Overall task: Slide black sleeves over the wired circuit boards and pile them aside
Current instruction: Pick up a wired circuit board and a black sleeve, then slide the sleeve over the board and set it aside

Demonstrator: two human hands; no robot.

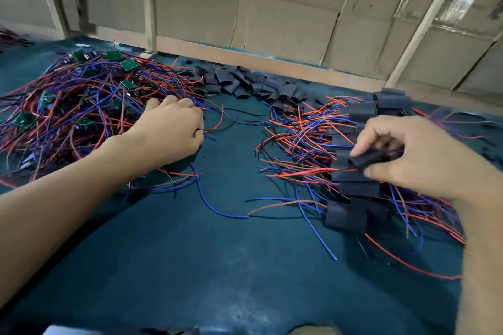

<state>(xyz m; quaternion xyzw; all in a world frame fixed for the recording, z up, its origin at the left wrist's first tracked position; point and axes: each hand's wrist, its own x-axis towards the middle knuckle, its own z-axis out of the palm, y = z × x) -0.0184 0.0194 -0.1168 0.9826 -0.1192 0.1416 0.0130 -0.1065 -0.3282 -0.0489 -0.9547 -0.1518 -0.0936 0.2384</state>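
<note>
Left hand's fingertips (174, 102) buried in tangled wires (81, 106) (boards beneath mostly hidden), frame edges blurred.

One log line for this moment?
left hand: reaching into bare boards pile | right hand: pinching black sleeve over sleeved pile

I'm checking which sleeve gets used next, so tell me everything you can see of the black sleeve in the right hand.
The short black sleeve is a flattened, matte tube that looks like soft plastic, with an open end facing left. The right hand pinches it between thumb and fingertips, holding it roughly level above the pile of sleeved boards with red and blue wires. No wires or board show inside it. Motion blur hides finer detail.
</note>
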